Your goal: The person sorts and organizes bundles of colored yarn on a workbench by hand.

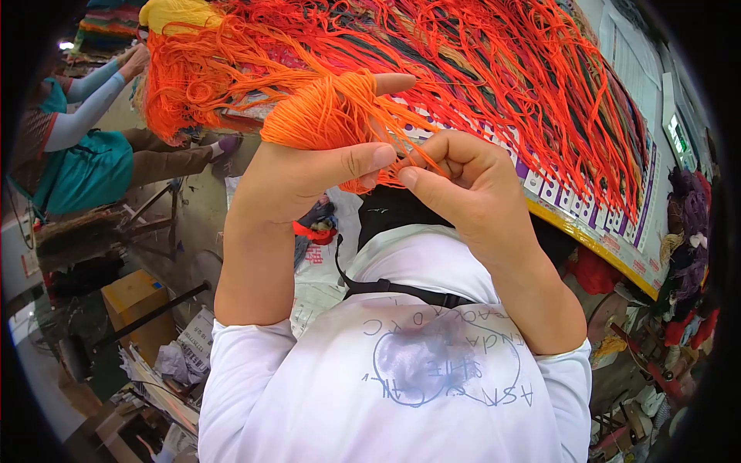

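Bright orange yarn [320,112] is wound in a thick bundle around my left hand [309,166], covering most of its fingers. One finger pokes out beyond the bundle, and the thumb presses against loose strands on the near side. Close beside it, my right hand [463,174] is closed, its thumb and forefinger pinching a few of the orange strands. Several strands stretch between the two hands. Behind them, a wide spread of long red-orange yarn lengths [494,85] lies over the table, mixed with darker and tan strands.
The table has a yellow front edge [594,251] and a purple-and-white patterned strip. A yellow yarn bundle [181,14] sits at the far left. Another person in a teal apron [93,174] works at left. A cardboard box [135,309] stands on the floor; purple yarn [689,224] hangs at right.
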### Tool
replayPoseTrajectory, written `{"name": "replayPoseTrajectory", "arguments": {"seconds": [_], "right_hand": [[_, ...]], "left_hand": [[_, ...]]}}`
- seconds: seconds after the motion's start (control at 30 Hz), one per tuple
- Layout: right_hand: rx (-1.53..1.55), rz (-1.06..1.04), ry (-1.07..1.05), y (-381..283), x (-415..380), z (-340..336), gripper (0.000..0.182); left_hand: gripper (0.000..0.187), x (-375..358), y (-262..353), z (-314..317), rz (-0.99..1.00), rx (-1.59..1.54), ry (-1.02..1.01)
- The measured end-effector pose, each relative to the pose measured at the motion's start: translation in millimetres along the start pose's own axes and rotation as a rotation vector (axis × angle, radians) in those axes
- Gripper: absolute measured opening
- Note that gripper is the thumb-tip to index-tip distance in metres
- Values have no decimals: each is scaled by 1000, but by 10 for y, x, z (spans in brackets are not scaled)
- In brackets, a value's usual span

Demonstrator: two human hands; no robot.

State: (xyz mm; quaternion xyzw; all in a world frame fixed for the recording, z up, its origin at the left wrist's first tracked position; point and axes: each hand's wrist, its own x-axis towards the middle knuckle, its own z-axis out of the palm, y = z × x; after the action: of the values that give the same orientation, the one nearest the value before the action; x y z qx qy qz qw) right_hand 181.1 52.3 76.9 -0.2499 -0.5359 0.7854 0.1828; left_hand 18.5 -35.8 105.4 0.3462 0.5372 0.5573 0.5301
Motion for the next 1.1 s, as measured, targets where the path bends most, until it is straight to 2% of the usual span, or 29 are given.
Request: {"name": "replayPoseTrajectory", "arguments": {"seconds": [0.23,0.3,0.73,0.8,0.83,0.9,0.93,1.0,1.03,1.1], "right_hand": [[57,-19,-32,7,-10,-6,7],[80,-33,-42,8,-12,-8,6],[236,-3,-66,-9,-11,-28,7],[59,-5,-38,10,-8,40,8],[58,-7,-37,-2,-10,34,8],[-238,34,-36,-36,-12,13,9],[-239,30,-36,24,14,-9,9],[-279,-459,19,195,91,-61,7],[-282,-462,17,184,89,-71,7],[-38,-358,4,149,52,-100,7]], "left_hand": [[68,8,-11,-2,2,-50,-13],[69,12,-17,11,56,-69,-17],[70,8,7,-2,38,-150,-73],[70,16,24,63,47,-133,3],[70,25,12,51,48,-133,1],[70,47,-36,10,61,-84,-18],[70,49,-44,7,64,-82,-19],[69,54,-55,-5,115,-81,-3],[69,67,-95,-45,120,-81,-4],[67,100,-174,-193,201,80,-126]]}}
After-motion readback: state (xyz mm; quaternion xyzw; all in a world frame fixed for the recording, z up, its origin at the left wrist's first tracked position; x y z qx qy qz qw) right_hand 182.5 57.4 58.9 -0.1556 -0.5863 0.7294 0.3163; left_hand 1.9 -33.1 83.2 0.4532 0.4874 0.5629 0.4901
